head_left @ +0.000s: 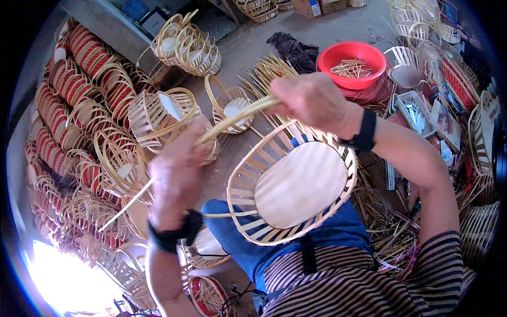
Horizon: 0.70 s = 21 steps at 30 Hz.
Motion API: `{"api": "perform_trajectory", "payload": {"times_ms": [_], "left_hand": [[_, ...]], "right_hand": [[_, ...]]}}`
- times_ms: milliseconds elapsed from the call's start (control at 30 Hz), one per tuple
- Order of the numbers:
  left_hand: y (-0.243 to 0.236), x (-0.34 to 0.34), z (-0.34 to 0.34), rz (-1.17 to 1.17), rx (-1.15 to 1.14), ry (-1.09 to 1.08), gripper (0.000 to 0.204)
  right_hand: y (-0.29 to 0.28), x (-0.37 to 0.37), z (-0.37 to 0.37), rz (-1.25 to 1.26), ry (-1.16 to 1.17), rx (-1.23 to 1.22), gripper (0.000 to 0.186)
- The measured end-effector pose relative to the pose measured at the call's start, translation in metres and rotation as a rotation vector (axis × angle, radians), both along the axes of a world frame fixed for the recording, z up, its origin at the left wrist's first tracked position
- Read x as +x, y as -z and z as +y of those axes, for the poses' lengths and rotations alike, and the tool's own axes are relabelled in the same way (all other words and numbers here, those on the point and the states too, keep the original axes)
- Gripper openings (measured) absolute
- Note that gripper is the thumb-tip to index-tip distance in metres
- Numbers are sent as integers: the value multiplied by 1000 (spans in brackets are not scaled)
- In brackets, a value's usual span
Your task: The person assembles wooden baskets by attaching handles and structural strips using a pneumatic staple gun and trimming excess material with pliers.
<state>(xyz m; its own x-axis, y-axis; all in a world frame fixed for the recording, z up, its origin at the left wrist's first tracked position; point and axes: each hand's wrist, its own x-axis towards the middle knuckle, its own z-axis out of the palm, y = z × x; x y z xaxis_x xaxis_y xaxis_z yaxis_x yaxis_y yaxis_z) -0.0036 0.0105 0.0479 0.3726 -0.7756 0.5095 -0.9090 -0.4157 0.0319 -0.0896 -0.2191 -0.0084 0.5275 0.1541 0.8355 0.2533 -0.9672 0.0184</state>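
My left hand (175, 175) and my right hand (311, 100) are raised, both closed on a long pale cane strip (237, 119) that slopes up from left to right; the left one is blurred. An oval basket (301, 182) with a flat wooden bottom and upright slats rests on my lap below my right hand. A thin strip (222, 214) runs leftward from its lower left side toward my left wrist, where its end is hidden.
Stacked red-banded baskets (84, 79) fill the left. Plain handled baskets (185, 47) stand ahead. A red basin (351, 58) of short sticks sits beside a dark cloth (293, 50) and loose strips (264, 71). Tool trays (414, 113) and more baskets (480, 127) crowd the right.
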Motion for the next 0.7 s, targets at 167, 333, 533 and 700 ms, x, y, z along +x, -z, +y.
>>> {"api": "perform_trajectory", "payload": {"times_ms": [167,333,533,700], "left_hand": [[6,1,53,234,58,-203,30],[-12,9,47,-182,-179,-84,33],[6,25,53,-173,-67,-138,35],[31,7,22,-7,143,-108,36]], "right_hand": [[4,-14,-17,-71,98,61,31],[-2,12,-13,-190,11,174,28],[36,32,0,-69,-33,309,30],[62,38,31,68,-113,237,30]]}}
